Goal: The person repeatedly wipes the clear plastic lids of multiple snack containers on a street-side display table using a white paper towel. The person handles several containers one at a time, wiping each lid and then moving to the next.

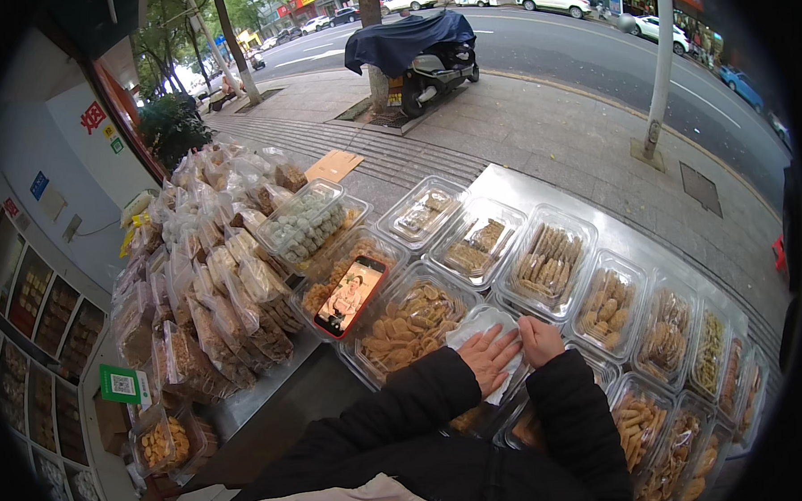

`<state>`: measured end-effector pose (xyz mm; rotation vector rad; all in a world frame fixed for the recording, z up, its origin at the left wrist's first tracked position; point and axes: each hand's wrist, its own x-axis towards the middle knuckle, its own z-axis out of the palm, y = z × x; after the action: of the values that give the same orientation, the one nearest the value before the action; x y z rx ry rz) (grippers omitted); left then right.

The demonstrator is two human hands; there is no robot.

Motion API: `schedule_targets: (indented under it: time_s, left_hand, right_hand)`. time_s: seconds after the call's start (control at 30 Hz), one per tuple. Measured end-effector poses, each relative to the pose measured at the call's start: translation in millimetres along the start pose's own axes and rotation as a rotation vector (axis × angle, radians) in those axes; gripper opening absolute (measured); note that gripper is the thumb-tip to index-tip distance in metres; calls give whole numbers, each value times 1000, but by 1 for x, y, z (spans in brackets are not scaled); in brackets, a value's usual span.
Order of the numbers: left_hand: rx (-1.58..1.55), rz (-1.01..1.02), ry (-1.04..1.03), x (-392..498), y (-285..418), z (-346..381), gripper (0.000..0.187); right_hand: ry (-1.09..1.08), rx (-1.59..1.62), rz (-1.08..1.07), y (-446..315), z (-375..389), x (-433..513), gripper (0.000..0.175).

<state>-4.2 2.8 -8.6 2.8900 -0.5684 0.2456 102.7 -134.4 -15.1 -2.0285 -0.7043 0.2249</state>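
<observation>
My left hand (491, 358) lies flat, fingers stretched, on a crumpled white cloth or paper towel (483, 322). Beneath that cloth is a clear plastic box, mostly covered. Right beside it, my right hand (540, 340) is curled with its knuckles up, at the cloth's right edge. Whatever its fingers may hold is hidden. To the left of my hands sits a lidded clear box of round, flat brown snacks (411, 324). Ahead of them stands a clear box of stacked brown crackers (548, 261), with a box of oval snacks (608, 308) to its right.
A phone with a lit screen (351, 296) rests on a snack box at left. Bagged snacks (221, 278) are piled beyond it. More boxes, including one of stick-shaped snacks (639, 423), line the right. A metal tabletop (526, 184) borders the pavement, where a covered scooter (433, 68) stands.
</observation>
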Motion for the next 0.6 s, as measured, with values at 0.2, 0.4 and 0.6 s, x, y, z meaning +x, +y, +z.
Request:
schedule_targets:
  time_s: [0.2, 0.4, 0.6]
  left_hand:
    - [-5, -2, 1, 0, -1, 4, 56]
    - [16, -4, -89, -2, 2, 3, 55]
    - [-140, 46, -274, -27, 7, -9, 55]
  right_hand:
    - [-20, -10, 18, 1, 0, 0, 32]
    - [4, -11, -8, 2, 2, 0, 34]
    - [11, 14, -29, 5, 3, 0, 34]
